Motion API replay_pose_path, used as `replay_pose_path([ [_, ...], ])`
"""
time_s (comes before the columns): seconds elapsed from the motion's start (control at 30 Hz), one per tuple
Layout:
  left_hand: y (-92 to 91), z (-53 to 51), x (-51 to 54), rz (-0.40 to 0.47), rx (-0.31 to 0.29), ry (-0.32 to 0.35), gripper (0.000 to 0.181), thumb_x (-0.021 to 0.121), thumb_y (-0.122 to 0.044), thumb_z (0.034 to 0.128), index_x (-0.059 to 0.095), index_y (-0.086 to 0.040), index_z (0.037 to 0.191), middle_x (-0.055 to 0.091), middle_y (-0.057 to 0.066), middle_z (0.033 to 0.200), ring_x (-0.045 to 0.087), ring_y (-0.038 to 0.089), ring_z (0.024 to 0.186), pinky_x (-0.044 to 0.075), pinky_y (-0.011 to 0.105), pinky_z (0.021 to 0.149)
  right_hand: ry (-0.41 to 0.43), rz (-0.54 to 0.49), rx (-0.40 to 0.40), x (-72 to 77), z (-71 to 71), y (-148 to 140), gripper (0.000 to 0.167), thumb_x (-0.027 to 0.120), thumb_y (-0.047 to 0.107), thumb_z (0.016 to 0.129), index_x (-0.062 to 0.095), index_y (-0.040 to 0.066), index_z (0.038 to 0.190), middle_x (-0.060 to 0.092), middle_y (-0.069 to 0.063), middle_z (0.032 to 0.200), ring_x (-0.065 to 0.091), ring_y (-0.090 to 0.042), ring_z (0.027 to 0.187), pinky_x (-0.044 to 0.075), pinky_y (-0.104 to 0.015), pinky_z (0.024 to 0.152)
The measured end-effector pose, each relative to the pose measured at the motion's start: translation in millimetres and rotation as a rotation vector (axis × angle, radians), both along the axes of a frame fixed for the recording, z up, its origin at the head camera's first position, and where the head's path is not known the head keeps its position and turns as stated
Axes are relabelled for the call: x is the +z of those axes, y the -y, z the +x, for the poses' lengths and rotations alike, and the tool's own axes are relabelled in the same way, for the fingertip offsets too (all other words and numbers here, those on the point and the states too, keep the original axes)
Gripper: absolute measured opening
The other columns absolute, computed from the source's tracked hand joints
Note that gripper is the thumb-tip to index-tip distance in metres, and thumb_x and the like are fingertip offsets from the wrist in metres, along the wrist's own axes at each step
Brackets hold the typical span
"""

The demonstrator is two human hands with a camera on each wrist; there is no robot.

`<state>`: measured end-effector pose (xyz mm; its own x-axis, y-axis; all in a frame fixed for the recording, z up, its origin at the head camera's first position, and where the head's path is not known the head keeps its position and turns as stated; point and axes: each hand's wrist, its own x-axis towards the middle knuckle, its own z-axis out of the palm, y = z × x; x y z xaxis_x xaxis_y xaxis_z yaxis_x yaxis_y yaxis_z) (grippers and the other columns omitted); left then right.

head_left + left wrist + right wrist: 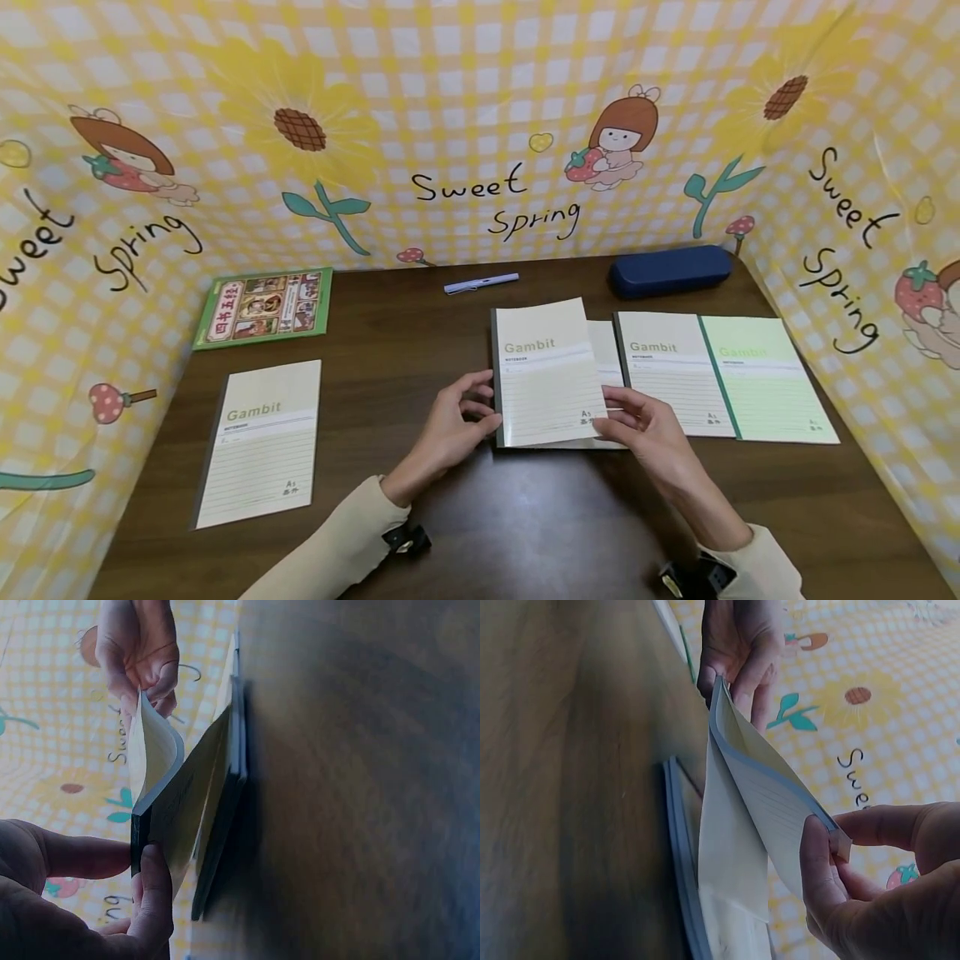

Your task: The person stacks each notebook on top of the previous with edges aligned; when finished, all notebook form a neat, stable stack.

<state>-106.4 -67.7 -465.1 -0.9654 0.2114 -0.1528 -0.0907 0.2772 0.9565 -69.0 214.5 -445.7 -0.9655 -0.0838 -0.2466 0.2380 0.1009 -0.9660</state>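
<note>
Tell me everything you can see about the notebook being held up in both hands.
The held notebook has a cream, paper-looking cover with ruled lines, a dark spine, "Gambit" in gold-toned letters and "A5" at lower right. It's raised, front cover up, its pages bowed in the wrist views, over a similar notebook; whether they touch is unclear. The left hand pinches its spine, and the right hand pinches the opposite edge near the lower corner.

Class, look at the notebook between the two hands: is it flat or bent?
Bent: both wrist views show the held notebook curving between left hand and right hand.
</note>
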Motion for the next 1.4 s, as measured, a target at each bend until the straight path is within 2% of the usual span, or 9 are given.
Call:
replay_pose_path([
  [0.33,-15.2,-1.7,-10.5,0.035,-0.075,0.001,0.067,0.076,0.010,0.0836,0.053,0.004,0.146,0.061,0.026,0.126,0.070,0.031,0.101,0.056,0.025,0.072,0.049,0.059,-0.056,-10.7,7.1,-14.3,0.058,0.074,0.003,0.094,0.051,-0.009,0.146,0.070,-0.010,0.120,0.070,-0.002,0.095,0.062,-0.022,0.082],
  [0.57,-27.8,-3.8,-14.6,0.030,-0.091,-0.004,0.067,0.076,0.011,0.0819,0.053,0.006,0.145,0.061,0.026,0.125,0.070,0.032,0.100,0.058,0.027,0.076,0.068,0.093,-0.086,-20.7,9.2,-24.4,0.060,0.073,0.001,0.094,0.049,-0.010,0.147,0.068,-0.007,0.116,0.069,0.000,0.092,0.061,-0.020,0.081],
  [0.73,-31.8,-5.2,-16.0,0.000,-0.097,0.003,0.068,0.077,0.011,0.0816,0.053,0.005,0.145,0.061,0.025,0.125,0.071,0.032,0.101,0.059,0.030,0.078,0.053,0.128,-0.090,-23.8,10.5,-27.5,0.057,0.075,0.003,0.094,0.053,-0.010,0.144,0.072,-0.015,0.116,0.070,-0.001,0.089,0.062,-0.021,0.080],
  [0.9,-34.7,-7.6,-17.9,-0.028,-0.109,0.009,0.069,0.078,0.008,0.0827,0.053,0.003,0.147,0.061,0.023,0.127,0.071,0.031,0.101,0.058,0.026,0.075,0.033,0.223,-0.069,-24.8,12.0,-31.5,0.056,0.076,0.008,0.095,0.056,-0.008,0.145,0.072,-0.026,0.123,0.071,0.001,0.087,0.061,-0.021,0.078],
  [1.07,-38.0,-10.3,-18.6,-0.058,-0.137,0.001,0.069,0.079,0.005,0.0827,0.053,0.003,0.147,0.061,0.021,0.126,0.072,0.029,0.101,0.056,0.024,0.075,0.023,0.344,-0.063,-25.2,11.9,-35.1,0.056,0.077,0.015,0.095,0.058,-0.004,0.144,0.069,-0.027,0.127,0.070,0.003,0.085,0.059,-0.019,0.075],
  [1.27,-41.0,-13.0,-18.7,-0.106,-0.144,0.017,0.070,0.080,0.003,0.0835,0.053,0.000,0.148,0.062,0.017,0.126,0.072,0.026,0.102,0.057,0.027,0.080,-0.026,0.468,-0.058,-25.9,10.8,-36.7,0.053,0.079,0.021,0.094,0.063,-0.002,0.139,0.074,-0.021,0.114,0.070,0.000,0.078,0.054,-0.020,0.068],
  [1.4,-42.3,-15.5,-19.7,-0.121,-0.157,0.020,0.071,0.080,0.002,0.0843,0.052,-0.001,0.149,0.062,0.016,0.126,0.071,0.025,0.102,0.057,0.028,0.081,-0.051,0.519,-0.058,-26.8,9.5,-37.5,0.052,0.080,0.022,0.093,0.066,-0.002,0.137,0.075,-0.019,0.109,0.072,-0.005,0.075,0.055,-0.022,0.063],
])
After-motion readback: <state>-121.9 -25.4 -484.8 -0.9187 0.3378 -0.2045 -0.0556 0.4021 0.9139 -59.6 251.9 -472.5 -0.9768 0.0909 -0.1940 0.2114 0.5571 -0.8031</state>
